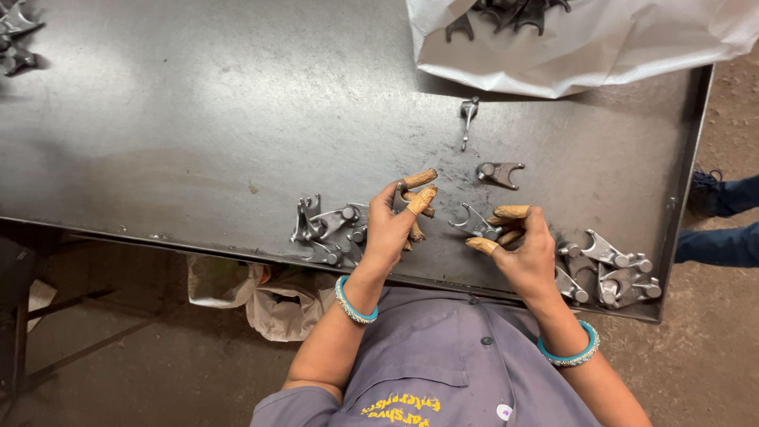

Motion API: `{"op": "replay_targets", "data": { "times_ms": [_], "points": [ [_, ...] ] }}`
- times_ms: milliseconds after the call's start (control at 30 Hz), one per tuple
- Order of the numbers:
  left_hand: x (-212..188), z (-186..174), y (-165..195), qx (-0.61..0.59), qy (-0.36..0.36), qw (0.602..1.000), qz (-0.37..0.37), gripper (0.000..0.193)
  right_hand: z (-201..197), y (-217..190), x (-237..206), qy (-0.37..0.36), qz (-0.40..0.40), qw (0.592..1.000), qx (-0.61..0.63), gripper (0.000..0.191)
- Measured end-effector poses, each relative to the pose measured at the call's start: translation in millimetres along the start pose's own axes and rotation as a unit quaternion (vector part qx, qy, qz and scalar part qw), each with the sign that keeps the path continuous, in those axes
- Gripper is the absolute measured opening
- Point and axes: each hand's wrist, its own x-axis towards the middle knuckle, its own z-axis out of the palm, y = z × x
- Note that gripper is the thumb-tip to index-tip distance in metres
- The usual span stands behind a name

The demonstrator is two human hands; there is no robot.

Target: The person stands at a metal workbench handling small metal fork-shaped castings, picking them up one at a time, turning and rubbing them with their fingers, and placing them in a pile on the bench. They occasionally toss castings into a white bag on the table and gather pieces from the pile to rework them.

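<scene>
Head view: our right hand pinches a forked metal part; left hand fingers curled, w/ grip unclear, by a parts pile on the steel table.

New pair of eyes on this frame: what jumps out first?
The tan finger cots on both hands, mid-frame at the steel table's near edge. The left hand and right hand each pinch a grey forked metal part. Piles of like parts lie beside each hand, left pile and right pile.

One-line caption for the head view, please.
Left hand and right hand, fingertips capped, each hold a metal fork part over a steel table, piles at either side.
</scene>
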Motion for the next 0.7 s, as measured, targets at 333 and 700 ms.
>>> {"op": "replay_targets", "data": {
  "times_ms": [333, 700],
  "points": [
    [-3.0, 9.1, -5.1, 0.005, -0.025, 1.000, 0.008, 0.038, -6.0, 28.1, -7.0, -0.047, 0.063, 0.936, 0.344, 0.048],
    [-5.3, 15.4, -4.0, 0.004, -0.048, 0.999, 0.005, 0.036, -9.5, 83.9, -8.1, -0.092, 0.345, 0.712, 0.604, 0.030]
  ]
}}
